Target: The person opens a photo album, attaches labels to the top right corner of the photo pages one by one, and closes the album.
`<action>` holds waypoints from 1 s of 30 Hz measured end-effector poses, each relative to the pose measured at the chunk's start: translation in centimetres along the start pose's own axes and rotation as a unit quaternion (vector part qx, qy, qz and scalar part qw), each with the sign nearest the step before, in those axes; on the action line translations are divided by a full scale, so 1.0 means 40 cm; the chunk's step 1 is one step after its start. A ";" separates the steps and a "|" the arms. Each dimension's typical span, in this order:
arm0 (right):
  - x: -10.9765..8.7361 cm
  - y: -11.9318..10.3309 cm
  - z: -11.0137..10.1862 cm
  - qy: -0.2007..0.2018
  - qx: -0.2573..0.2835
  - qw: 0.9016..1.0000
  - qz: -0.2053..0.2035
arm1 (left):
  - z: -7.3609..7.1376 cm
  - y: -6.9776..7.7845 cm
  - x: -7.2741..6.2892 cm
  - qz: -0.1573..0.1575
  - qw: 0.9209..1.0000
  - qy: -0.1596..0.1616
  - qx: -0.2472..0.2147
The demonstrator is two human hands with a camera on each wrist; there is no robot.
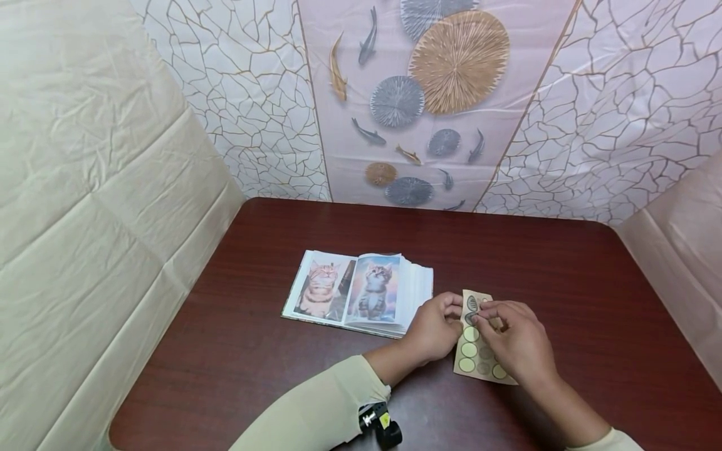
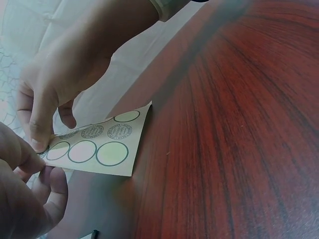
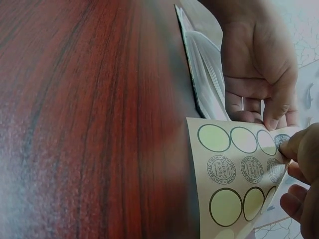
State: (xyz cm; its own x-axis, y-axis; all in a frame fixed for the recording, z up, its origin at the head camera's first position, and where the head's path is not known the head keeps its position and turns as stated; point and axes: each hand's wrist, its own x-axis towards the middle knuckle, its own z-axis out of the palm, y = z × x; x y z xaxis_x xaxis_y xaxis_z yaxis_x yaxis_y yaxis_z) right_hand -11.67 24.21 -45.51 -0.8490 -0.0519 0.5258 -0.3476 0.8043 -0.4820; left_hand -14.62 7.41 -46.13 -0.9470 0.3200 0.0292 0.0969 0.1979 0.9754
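Note:
A brown sheet of round stickers (image 1: 470, 335) is held up just above the table, tilted. Its circles are partly pale yellow and partly printed with dark lettering, as the right wrist view shows. My left hand (image 1: 431, 329) pinches the sheet's left edge between thumb and fingers. With thumb and index finger, my right hand (image 1: 521, 341) pinches a dark printed round sticker (image 3: 283, 141) near the sheet's far end. Whether that sticker is lifted from the backing is hard to tell. Left of the hands, a photo album (image 1: 344, 288) lies spread, with a cat picture on each visible page.
The dark red-brown wooden table (image 1: 225, 357) has rounded corners. A patterned cloth (image 1: 350, 150) hangs behind it, and pale cloths stand at both sides. A small black camera (image 1: 382, 426) is strapped at my left sleeve.

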 end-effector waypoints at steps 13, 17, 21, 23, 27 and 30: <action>-0.010 0.000 -0.001 -0.002 -0.035 0.999 0.001 | 0.006 -0.006 -0.001 -0.006 1.000 0.004 -0.015; -0.015 0.000 0.002 -0.009 -0.041 0.999 0.003 | 0.010 -0.011 0.000 -0.012 1.000 0.006 -0.026; -0.019 -0.001 0.003 -0.027 -0.040 0.999 0.011 | 0.013 -0.013 0.001 -0.022 0.999 0.012 -0.025; -0.021 -0.001 0.004 -0.039 -0.038 0.998 0.017 | 0.014 -0.012 0.002 -0.028 0.999 0.014 -0.023; -0.023 0.000 0.004 -0.063 -0.024 0.997 0.030 | 0.014 -0.012 0.002 -0.033 0.999 0.016 -0.024; -0.024 0.002 0.003 -0.070 -0.012 0.997 0.023 | 0.015 -0.012 0.001 -0.036 0.999 0.018 -0.026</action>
State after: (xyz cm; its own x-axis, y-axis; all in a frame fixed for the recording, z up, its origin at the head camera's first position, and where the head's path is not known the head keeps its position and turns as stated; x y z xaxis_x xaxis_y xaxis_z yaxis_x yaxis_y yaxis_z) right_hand -10.92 24.25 -46.15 -0.9118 -0.0946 0.3997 -0.2983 0.8216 -0.4859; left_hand -14.54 7.88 -46.71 -0.9615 0.2725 -0.0347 0.0128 0.1706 0.9853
